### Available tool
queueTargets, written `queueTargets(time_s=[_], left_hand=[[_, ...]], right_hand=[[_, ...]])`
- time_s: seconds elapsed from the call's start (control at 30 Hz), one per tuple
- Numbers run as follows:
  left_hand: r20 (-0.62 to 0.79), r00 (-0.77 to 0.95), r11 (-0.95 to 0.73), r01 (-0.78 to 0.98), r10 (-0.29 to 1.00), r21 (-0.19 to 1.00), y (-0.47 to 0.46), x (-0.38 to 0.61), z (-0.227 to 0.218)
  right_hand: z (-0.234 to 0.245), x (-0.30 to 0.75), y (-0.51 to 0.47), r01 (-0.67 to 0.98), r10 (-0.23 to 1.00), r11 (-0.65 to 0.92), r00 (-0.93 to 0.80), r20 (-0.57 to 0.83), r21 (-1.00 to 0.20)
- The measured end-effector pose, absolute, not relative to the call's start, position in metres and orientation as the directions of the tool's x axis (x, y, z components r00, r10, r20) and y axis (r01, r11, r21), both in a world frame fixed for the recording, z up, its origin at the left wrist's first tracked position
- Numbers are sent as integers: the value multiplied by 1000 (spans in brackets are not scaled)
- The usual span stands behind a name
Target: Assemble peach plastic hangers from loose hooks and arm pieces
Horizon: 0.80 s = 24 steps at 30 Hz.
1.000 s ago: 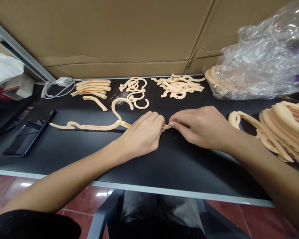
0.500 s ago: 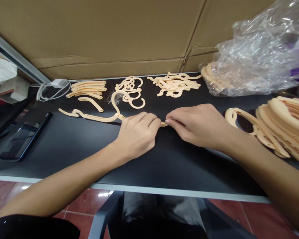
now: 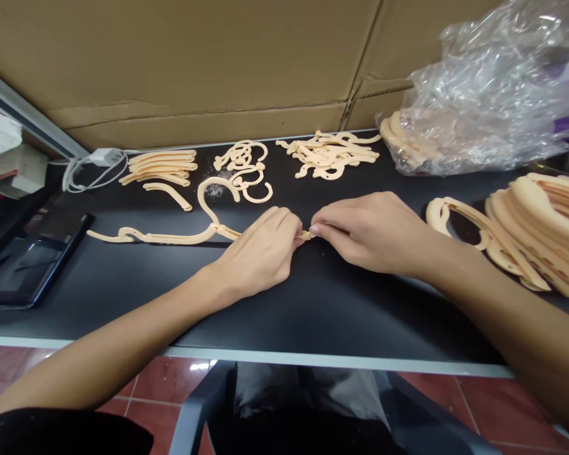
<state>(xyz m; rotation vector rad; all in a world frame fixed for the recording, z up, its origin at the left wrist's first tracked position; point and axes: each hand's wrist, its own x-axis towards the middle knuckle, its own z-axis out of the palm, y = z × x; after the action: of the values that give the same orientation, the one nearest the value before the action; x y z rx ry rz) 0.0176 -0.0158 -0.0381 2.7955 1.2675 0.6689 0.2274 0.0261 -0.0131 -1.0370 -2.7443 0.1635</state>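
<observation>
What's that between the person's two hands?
A small peach plastic tip sits between the left hand and right hand, seen in the head camera view.

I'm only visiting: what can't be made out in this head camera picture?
Head view:
The small piece: mostly hidden by the fingers of the right hand.
The hanger: its end is hidden by the left hand.
The stack: cut off by the right edge.
The pieces: blurred by the bag.
</observation>
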Motion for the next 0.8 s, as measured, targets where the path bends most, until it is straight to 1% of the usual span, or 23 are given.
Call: queueTargets(time_s=[0.27, 0.4, 0.47, 0.53, 0.63, 0.7, 0.8], left_hand=[[392, 616, -712, 681, 684, 171, -16, 19, -39], [401, 584, -693, 687, 705, 218, -17, 20, -38], [404, 577, -692, 681, 709, 242, -17, 20, -38], [404, 581, -697, 670, 706, 256, -17, 20, -37], [413, 575, -699, 660, 706, 275, -17, 20, -37], [427, 560, -695, 657, 710, 293, -17, 19, -37], [435, 559, -701, 644, 705, 307, -17, 19, -37]], right_hand=[[-12, 231, 34, 618, 700, 682, -707, 104, -391], [-5, 231, 38, 585, 725, 575, -689, 24, -571], [-2, 232, 39, 559, 723, 523, -690, -11, -643], [0, 231, 38, 544, 727, 497, -686, -18, -676], [0, 230, 35, 541, 754, 487, -657, 17, -685], [-1, 230, 34, 530, 773, 460, -633, 28, -713], [-1, 231, 37, 480, 776, 330, -628, -55, -813]])
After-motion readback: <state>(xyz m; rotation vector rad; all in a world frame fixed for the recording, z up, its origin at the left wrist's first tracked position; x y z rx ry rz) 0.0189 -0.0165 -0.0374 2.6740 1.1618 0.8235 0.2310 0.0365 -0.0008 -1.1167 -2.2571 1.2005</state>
